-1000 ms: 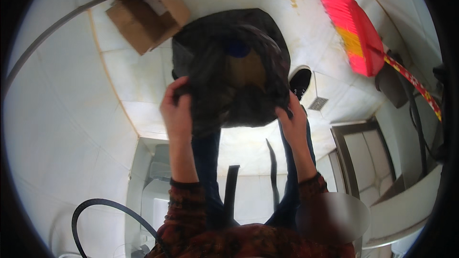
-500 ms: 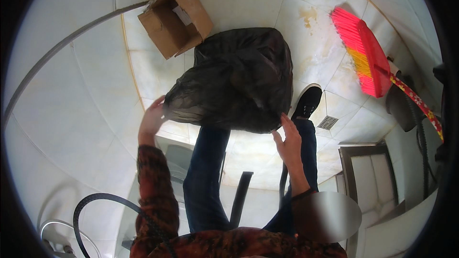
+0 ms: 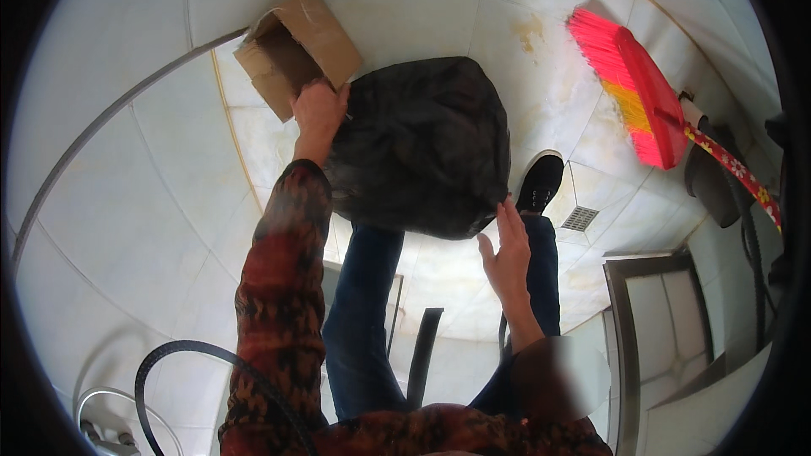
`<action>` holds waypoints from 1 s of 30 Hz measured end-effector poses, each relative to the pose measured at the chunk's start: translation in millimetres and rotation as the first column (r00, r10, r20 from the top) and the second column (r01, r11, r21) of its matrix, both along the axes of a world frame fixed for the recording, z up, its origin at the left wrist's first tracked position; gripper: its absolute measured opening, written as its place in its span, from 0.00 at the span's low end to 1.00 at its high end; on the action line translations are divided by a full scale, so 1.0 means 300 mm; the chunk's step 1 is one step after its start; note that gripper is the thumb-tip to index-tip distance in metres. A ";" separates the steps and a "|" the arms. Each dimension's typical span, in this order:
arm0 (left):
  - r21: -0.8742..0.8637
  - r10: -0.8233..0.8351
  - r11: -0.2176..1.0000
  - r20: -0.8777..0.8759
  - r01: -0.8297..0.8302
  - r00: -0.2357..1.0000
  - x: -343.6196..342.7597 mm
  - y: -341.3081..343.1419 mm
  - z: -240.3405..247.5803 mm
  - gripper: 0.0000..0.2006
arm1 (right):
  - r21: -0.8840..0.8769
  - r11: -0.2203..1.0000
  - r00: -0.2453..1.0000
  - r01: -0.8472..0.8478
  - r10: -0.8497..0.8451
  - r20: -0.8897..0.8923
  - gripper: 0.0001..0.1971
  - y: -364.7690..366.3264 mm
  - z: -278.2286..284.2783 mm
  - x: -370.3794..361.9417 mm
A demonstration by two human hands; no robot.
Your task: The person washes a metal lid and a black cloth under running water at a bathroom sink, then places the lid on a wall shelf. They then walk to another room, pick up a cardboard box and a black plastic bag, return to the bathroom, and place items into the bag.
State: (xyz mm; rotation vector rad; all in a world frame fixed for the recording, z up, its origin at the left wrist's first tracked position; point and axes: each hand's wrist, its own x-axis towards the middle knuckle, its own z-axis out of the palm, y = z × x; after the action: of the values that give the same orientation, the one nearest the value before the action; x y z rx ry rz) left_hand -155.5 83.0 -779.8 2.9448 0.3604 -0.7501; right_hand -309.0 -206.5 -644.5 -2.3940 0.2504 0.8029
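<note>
A full black plastic bag (image 3: pixel 418 148) lies on the floor in front of my legs. My left hand (image 3: pixel 319 118) reaches past its left side to the near edge of an open cardboard box (image 3: pixel 325 34). The fingers there are curled closed, against the box edge and the bag's far left side; what they pinch is hidden. At the bag's near right corner is my right hand (image 3: pixel 508 257), its fingers stretched out against the plastic and its thumb apart. Little shows of the box's dark inside.
A red and yellow broom (image 3: pixel 650 105) leans at the right beside a dark bin (image 3: pixel 711 181). My black shoe (image 3: pixel 541 181) stands right of the bag, near a floor drain (image 3: pixel 580 218). A black hose (image 3: pixel 182 346) loops at lower left; a framed panel (image 3: pixel 663 321) is at lower right.
My left hand has left the bag's near left corner and moved forward to the box edge. The bag's stretched left part has drawn in. My right hand stays at its corner.
</note>
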 end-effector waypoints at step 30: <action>-0.975 -0.505 0.217 -0.152 -0.045 0.850 0.046 -0.218 1.276 0.08 | 0.380 0.911 0.887 0.159 -0.301 0.352 0.15 -0.117 0.999 0.229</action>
State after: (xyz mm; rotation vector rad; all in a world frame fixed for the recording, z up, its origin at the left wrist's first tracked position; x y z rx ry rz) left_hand -141.8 17.8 -397.0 1.5523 -0.4725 -1.1332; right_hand -240.3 -241.7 -344.8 -2.0842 0.2057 0.2035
